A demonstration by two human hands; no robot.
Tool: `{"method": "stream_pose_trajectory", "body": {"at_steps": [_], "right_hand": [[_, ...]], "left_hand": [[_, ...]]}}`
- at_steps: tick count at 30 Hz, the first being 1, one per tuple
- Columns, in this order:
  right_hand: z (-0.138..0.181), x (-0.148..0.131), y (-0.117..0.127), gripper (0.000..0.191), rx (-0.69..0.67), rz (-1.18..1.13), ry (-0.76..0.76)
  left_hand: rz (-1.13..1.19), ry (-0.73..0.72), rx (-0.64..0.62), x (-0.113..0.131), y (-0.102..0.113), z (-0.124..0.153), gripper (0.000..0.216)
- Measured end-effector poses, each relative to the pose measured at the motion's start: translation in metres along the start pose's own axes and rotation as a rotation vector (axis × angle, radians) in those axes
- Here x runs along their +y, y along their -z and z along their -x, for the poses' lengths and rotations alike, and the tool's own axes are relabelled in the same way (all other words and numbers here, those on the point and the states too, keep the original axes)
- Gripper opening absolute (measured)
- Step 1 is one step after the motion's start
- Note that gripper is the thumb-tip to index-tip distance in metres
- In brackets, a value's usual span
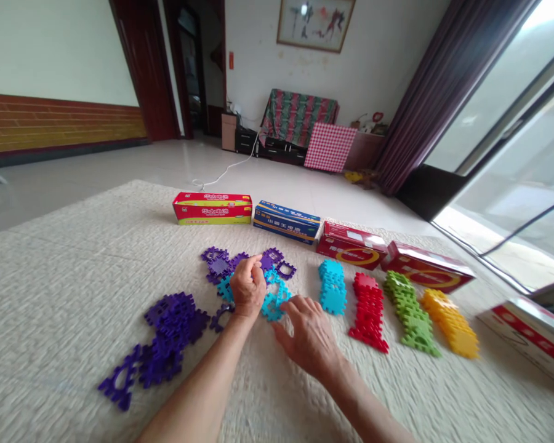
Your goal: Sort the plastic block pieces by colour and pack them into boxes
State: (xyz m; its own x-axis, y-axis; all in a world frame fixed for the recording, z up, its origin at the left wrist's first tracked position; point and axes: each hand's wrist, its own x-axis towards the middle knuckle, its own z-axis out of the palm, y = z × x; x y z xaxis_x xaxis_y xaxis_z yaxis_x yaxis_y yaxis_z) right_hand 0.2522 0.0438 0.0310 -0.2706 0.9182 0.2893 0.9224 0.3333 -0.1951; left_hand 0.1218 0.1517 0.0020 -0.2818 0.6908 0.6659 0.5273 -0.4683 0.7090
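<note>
My left hand (pixel 248 286) is curled in a pinch over a loose scatter of purple tiles (pixel 219 264) and cyan tiles (pixel 274 303) on the cream quilt (pixel 74 277). What its fingers grip is hidden. My right hand (pixel 310 332) lies beside it with fingers stretched toward a cyan tile, its fingertips touching the tile's edge. A heap of purple tiles (pixel 166 335) lies to the left. Right of my hands lie sorted rows: cyan (pixel 332 286), red (pixel 368 311), green (pixel 409 314) and yellow (pixel 450 323).
Several cardboard boxes line the quilt's far edge: a red-yellow one (pixel 212 208), a blue one (pixel 286 221), two red ones (pixel 351 245) (pixel 427 266). Another box (pixel 533 335) lies at the right. Beyond are tiled floor, a white cable (pixel 226 172) and glass doors.
</note>
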Motion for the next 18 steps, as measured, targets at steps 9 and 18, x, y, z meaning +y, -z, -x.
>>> {"method": "stream_pose_trajectory", "body": {"at_steps": [9,18], "right_hand": [[-0.016,-0.011,-0.016,0.031,0.049,-0.022,-0.130],[0.016,0.025,0.005,0.038,0.180,-0.001,-0.054]], "left_hand": [[0.003,0.009,-0.054,-0.005,-0.003,0.001,0.032],[-0.009,-0.026,-0.064,-0.003,-0.005,0.003,0.030]]}}
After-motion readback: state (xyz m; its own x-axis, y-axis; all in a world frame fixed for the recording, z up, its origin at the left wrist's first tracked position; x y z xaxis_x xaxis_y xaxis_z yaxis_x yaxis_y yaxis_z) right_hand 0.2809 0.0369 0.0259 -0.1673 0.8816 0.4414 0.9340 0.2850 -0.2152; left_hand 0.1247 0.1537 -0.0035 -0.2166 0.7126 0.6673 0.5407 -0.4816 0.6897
